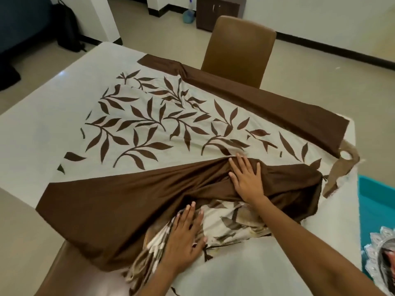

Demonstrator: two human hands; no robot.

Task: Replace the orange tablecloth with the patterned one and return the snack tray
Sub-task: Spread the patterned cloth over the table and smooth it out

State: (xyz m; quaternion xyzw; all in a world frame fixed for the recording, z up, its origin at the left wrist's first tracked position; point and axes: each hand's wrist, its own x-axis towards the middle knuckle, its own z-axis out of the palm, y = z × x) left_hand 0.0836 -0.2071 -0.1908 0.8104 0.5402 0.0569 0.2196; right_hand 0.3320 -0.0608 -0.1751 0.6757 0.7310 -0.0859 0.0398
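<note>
The patterned tablecloth [154,122], cream with brown leaves and a wide brown border, lies partly unfolded and askew on the white table [36,129]. My right hand [248,178] rests flat with fingers spread on the bunched brown border near the front. My left hand [186,233] presses flat on a crumpled, folded-under part of the cloth at the near edge. Neither hand grips anything. No orange tablecloth is in view. At the right edge, a silver lacy-rimmed object [382,255], possibly the snack tray, shows only partly.
A brown chair [237,52] stands at the far side of the table. A teal container [376,201] sits at the right, beside the table. A dark backpack [68,26], a spray bottle [189,13] and a dark cabinet [218,11] are at the back.
</note>
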